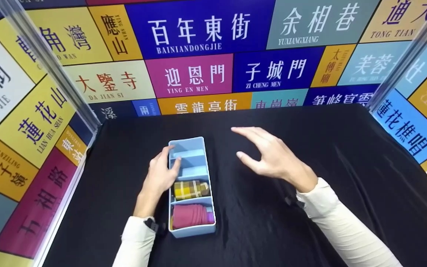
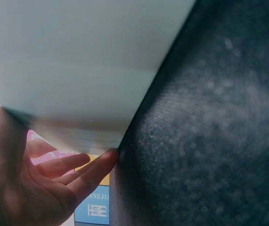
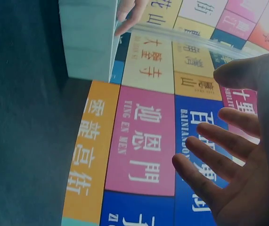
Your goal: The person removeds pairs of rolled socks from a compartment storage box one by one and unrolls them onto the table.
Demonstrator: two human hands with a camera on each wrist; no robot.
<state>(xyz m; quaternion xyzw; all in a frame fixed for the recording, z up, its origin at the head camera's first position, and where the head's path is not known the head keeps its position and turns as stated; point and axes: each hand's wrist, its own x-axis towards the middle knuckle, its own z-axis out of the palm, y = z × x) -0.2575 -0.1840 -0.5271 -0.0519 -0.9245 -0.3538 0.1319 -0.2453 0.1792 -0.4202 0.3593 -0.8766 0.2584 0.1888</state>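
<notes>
White sleeves [image 1: 137,239] nearest; left hand [image 1: 160,170] gripping blue box [image 1: 193,232] by its left wall on black cloth [image 1: 254,222], right hand [image 1: 272,155] loose, holding nothing; maroon roll [image 1: 189,216] and plaid roll [image 1: 188,190] stowed, two far compartments [image 1: 190,172] seemingly left to fill.

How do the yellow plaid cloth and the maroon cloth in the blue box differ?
Pattern: the plaid cloth is yellow and dark with pale crossing lines; the maroon cloth is one plain colour.
Place: the maroon cloth lies in the compartment nearest the person, the plaid cloth one compartment farther away.
Bulk: the maroon cloth looks larger than the plaid cloth.
Shared: both are bundled inside the blue box.
</notes>
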